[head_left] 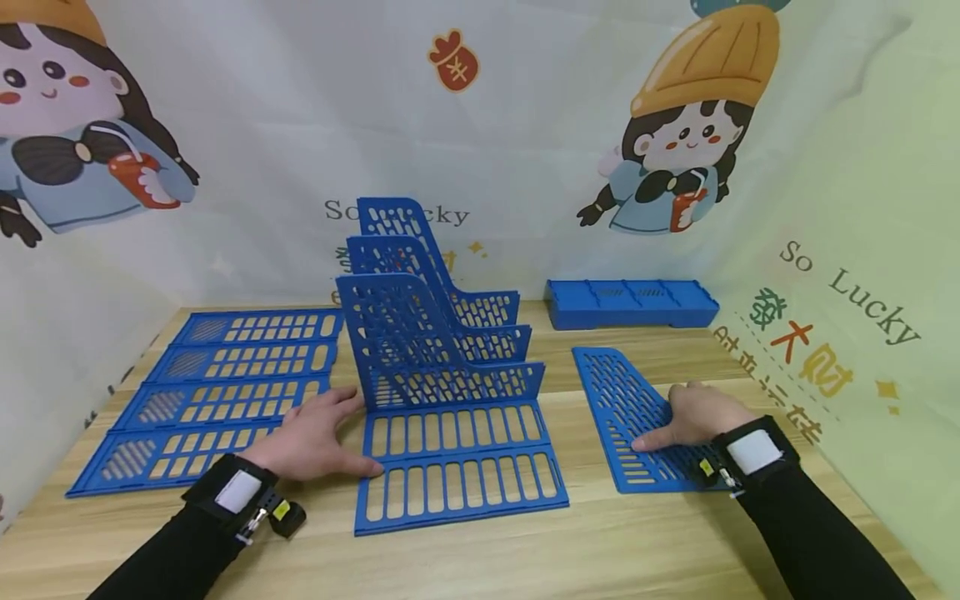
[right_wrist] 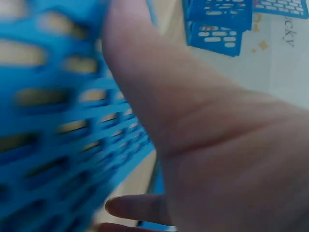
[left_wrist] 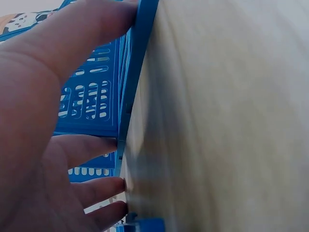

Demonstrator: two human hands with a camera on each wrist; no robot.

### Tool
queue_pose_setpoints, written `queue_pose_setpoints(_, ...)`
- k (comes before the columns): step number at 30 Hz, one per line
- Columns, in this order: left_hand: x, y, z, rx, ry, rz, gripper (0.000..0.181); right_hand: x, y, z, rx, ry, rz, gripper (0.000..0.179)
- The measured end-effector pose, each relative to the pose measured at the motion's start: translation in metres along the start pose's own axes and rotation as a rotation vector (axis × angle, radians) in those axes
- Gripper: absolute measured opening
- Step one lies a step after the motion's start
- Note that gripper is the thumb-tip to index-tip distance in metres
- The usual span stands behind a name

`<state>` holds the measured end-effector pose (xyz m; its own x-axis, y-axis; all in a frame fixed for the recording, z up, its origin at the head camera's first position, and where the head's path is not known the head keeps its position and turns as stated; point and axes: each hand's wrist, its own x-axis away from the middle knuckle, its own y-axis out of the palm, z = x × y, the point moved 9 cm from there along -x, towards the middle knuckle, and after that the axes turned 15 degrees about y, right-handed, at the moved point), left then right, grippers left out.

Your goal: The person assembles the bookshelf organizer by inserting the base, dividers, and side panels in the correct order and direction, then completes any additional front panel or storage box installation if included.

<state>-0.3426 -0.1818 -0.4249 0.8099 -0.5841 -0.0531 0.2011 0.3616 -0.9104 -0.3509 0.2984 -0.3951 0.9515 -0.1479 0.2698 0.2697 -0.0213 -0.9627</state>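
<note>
A blue file rack (head_left: 450, 358) stands mid-table, with three tall perforated dividers upright on the rear of its slotted base (head_left: 461, 492). My left hand (head_left: 318, 437) is at the base's left side, its thumb touching the edge and its fingers spread along it. In the left wrist view the left hand (left_wrist: 53, 125) shows its fingertips against the base's thin edge. My right hand (head_left: 697, 417) pinches the right edge of a loose blue perforated divider (head_left: 622, 408). The right wrist view has the thumb across the divider's face (right_wrist: 53, 121) and fingers past its edge.
Several flat blue slotted panels (head_left: 225, 367) lie in a row at the left. A long blue piece (head_left: 633, 304) rests at the back right by the wall. A printed cloth backdrop (head_left: 525, 125) encloses the back and sides of the wooden table (head_left: 465, 571).
</note>
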Motion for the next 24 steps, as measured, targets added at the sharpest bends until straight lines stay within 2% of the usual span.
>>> queue_pose_setpoints(2, 0.001, -0.002, 0.000, 0.001, 0.000, 0.002, 0.120, 0.000, 0.003, 0.008, -0.003, 0.007, 0.016, 0.123)
queue_pose_setpoints(6, 0.002, -0.001, 0.001, 0.008, 0.001, -0.003, 0.120, 0.000, -0.001, 0.008, -0.030, -0.001, 0.072, 0.122)
queue_pose_setpoints(11, 0.002, 0.003, 0.001, 0.018, -0.011, -0.027, 0.120, 0.003, -0.001, 0.011, -0.044, 0.029, 0.094, 0.126)
queue_pose_setpoints(17, 0.002, 0.001, 0.002, 0.007, -0.011, -0.030, 0.119, 0.007, -0.006, 0.016, -0.083, 0.037, 0.166, 0.125)
queue_pose_setpoints(20, 0.001, 0.001, 0.003, 0.015, -0.008, -0.034, 0.117, 0.009, -0.008, 0.017, -0.225, -0.022, 0.106, 0.103)
queue_pose_setpoints(24, 0.001, 0.001, 0.003, 0.020, -0.005, -0.038, 0.117, 0.016, -0.023, 0.013, -0.448, -0.107, -0.017, 0.091)
